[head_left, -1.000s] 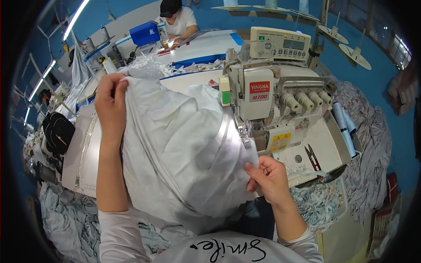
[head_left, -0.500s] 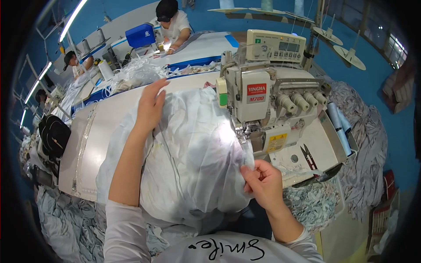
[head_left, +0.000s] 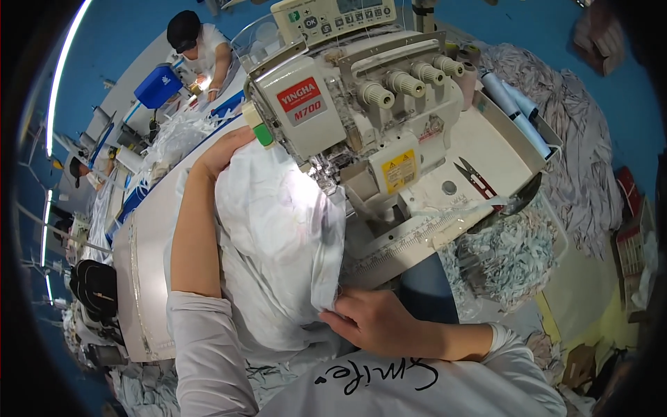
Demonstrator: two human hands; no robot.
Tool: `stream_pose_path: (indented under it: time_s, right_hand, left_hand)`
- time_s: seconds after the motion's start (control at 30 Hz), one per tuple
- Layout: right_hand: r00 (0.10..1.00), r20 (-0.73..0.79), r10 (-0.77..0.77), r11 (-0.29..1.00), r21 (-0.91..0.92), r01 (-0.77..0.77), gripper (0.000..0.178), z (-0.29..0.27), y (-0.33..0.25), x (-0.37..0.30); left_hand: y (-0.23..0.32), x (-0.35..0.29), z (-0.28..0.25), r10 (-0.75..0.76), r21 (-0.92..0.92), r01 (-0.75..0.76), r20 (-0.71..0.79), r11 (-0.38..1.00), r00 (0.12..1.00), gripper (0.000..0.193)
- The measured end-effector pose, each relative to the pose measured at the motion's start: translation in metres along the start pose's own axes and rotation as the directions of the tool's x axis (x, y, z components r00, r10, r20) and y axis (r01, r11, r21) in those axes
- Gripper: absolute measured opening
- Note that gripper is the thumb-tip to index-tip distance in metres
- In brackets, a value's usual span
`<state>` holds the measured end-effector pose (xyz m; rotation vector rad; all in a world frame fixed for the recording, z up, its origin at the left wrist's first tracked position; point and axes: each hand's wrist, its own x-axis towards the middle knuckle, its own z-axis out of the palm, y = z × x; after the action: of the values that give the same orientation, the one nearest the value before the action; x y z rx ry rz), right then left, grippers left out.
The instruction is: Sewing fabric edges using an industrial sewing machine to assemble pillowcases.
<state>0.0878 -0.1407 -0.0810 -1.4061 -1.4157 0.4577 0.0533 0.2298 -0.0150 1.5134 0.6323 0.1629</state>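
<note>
The desk (head_left: 149,292) carries an overlock sewing machine (head_left: 347,104). White fabric (head_left: 278,236) lies bunched before it: light, limp, best held at edges. Left hand (head_left: 226,149) presses flat, open, on top; right hand (head_left: 379,323) pinches the lower hem.

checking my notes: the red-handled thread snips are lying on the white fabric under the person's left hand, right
Not quite. The head view shows the red-handled thread snips lying on the sewing machine bed, to the right of the needle area, apart from both hands. The left hand does rest on the white fabric.
</note>
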Motion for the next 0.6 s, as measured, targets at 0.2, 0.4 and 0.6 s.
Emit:
stream_pose_path:
  time_s: [0.2, 0.4, 0.6]
  right_hand:
    - [0.966, 0.035, 0.258, 0.948, 0.185, -0.26, 0.017, -0.011, -0.003, 0.007]
    - [0.874, 0.019, 0.485, 0.732, 0.538, -0.418, 0.018, -0.032, 0.004, 0.036]
    - [0.866, -0.029, 0.499, 0.712, 0.583, -0.39, 0.017, -0.033, 0.009, 0.051]
  left_hand:
    - [0.021, -0.026, -0.031, 0.425, 0.724, -0.13, -0.24, 0.678, 0.873, 0.033]
    - [0.02, -0.125, 0.005, 0.953, 0.985, -0.166, 0.1, -0.053, 0.286, 0.02]
    - [-0.041, -0.194, 0.011, 0.803, 0.832, 0.067, 0.506, -0.551, 0.316, 0.018]
